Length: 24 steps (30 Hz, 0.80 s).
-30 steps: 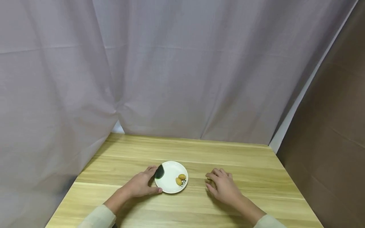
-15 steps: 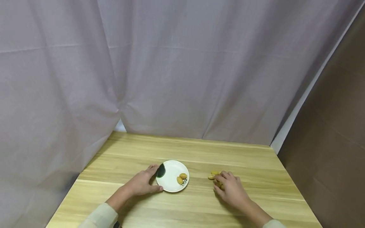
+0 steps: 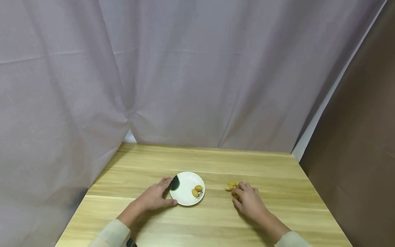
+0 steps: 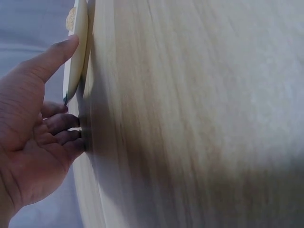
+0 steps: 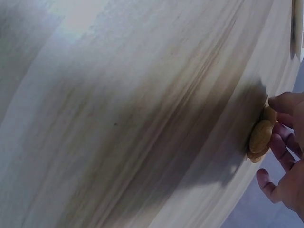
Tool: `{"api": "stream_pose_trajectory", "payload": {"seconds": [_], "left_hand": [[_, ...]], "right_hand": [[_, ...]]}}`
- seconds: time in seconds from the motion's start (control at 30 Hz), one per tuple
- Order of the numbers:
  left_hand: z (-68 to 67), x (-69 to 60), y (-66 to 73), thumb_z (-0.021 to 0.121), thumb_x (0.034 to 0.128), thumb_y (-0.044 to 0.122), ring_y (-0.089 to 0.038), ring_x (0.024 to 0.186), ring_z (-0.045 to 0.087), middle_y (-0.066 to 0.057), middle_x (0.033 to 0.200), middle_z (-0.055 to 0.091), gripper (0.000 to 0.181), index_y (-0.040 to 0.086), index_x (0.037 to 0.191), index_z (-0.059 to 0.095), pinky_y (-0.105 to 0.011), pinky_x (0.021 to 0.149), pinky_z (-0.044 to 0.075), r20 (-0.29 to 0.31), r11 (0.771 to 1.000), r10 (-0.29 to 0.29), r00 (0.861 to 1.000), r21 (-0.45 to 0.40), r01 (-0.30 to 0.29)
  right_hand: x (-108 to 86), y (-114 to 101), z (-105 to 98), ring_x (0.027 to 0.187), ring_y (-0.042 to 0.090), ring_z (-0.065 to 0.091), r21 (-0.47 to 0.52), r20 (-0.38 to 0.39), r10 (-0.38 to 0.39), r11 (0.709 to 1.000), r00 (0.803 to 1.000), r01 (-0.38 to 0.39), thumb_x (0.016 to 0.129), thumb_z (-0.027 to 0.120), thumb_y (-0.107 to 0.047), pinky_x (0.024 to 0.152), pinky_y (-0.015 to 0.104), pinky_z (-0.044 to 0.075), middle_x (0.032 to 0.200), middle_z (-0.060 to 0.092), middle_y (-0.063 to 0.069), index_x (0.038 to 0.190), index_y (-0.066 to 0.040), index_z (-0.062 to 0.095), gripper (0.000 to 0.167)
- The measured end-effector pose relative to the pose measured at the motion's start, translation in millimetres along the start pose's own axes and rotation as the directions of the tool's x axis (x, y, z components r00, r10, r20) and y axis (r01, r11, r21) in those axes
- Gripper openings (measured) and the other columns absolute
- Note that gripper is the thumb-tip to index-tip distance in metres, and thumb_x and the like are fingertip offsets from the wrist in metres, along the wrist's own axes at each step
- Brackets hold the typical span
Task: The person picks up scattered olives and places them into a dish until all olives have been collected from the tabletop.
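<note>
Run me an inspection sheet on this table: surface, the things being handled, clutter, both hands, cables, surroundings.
Surface: light wood-grain table, with glare in the right wrist view.
Things handled: round white plate with a dark green patch, holding two yellowish-brown oval pieces; several loose yellowish-brown oval pieces on the table, exact count hidden.
Clutter: small black object by the pale cloth left sleeve, mostly hidden; identity unclear.
Left hand: spread at the plate's left rim, thumb touching it.
Right hand: bent over the loose pieces; whether it grips one, I cannot tell.
Cables: nothing seen.
Surroundings: grey-mauve fabric curtain behind and left; brown fabric panel right.
</note>
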<state>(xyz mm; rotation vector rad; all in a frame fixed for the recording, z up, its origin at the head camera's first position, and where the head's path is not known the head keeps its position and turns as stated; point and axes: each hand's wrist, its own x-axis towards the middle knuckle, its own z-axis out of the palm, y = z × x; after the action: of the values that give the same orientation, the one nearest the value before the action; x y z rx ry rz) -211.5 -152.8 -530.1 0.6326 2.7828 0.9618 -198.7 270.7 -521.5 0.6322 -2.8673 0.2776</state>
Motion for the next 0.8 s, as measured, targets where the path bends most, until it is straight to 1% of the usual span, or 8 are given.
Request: {"api": "stream_pose_trajectory", "payload": {"seconds": [0.13,0.27,0.4,0.53,0.63,0.8], "left_hand": [[1.3,5.4,-1.9,0.089,0.0906,0.053,-0.052,0.164,0.034,-0.025,0.174,0.043,0.104,0.005,0.17,0.041,-0.074,0.129,0.035,-0.011,1.0,0.0,1.0,-0.006,0.0],[4.7,6.1,-3.9,0.089,0.0903,0.054,-0.052,0.165,0.034,-0.026,0.174,0.042,0.105,0.005,0.17,0.041,-0.073,0.129,0.034,-0.006,1.0,-0.004,1.0,-0.013,0.004],[7.9,4.4,-4.7,0.089,0.0902,0.056,-0.051,0.165,0.034,-0.026,0.174,0.042,0.107,0.004,0.17,0.041,-0.073,0.129,0.035,0.004,1.0,-0.011,1.0,-0.021,0.011],[7.7,3.1,-3.9,0.089,0.0901,0.056,-0.051,0.165,0.034,-0.026,0.174,0.042,0.107,0.005,0.17,0.04,-0.073,0.129,0.035,0.006,1.0,-0.011,1.0,-0.024,0.011],[5.5,2.4,-3.0,0.089,0.0902,0.055,-0.052,0.164,0.035,-0.027,0.174,0.042,0.106,0.005,0.17,0.041,-0.073,0.129,0.035,0.0,1.0,-0.004,1.0,-0.024,0.004],[0.7,1.0,-1.7,0.089,0.0908,0.054,-0.053,0.164,0.035,-0.027,0.174,0.042,0.105,0.005,0.17,0.04,-0.073,0.129,0.036,0.0,1.0,-0.006,1.0,-0.022,0.006]], "right_hand": [[2.3,4.3,-3.5,0.098,0.019,0.06,-0.007,0.007,-0.011,1.0,1.0,0.011,0.09,0.092,-0.014,0.09,0.064,0.061,0.11,0.068,0.0,0.116,-0.01,0.081,0.029],[-0.1,7.0,-3.2,0.097,0.018,0.058,-0.027,0.012,-0.029,0.999,1.0,0.029,0.089,0.092,-0.011,0.089,0.065,0.062,0.108,0.066,-0.001,0.113,-0.012,0.082,0.026],[-4.6,7.7,0.2,0.096,0.018,0.058,-0.052,0.008,-0.032,0.998,0.999,0.033,0.09,0.092,-0.014,0.09,0.066,0.061,0.105,0.064,-0.001,0.11,-0.014,0.082,0.022],[-6.4,6.5,3.3,0.096,0.018,0.058,-0.07,0.003,-0.039,0.997,0.999,0.039,0.092,0.09,-0.018,0.089,0.066,0.06,0.102,0.064,-0.002,0.108,-0.014,0.081,0.018],[-5.0,4.5,3.8,0.096,0.018,0.058,-0.068,-0.016,-0.055,0.996,0.998,0.054,0.093,0.09,-0.019,0.089,0.065,0.06,0.101,0.064,-0.003,0.106,-0.015,0.08,0.017],[1.0,0.0,1.7,0.093,0.013,0.057,-0.032,-0.082,-0.092,0.995,0.992,0.089,0.091,0.091,-0.017,0.089,0.064,0.06,0.097,0.063,-0.007,0.102,-0.018,0.078,0.018]]}}
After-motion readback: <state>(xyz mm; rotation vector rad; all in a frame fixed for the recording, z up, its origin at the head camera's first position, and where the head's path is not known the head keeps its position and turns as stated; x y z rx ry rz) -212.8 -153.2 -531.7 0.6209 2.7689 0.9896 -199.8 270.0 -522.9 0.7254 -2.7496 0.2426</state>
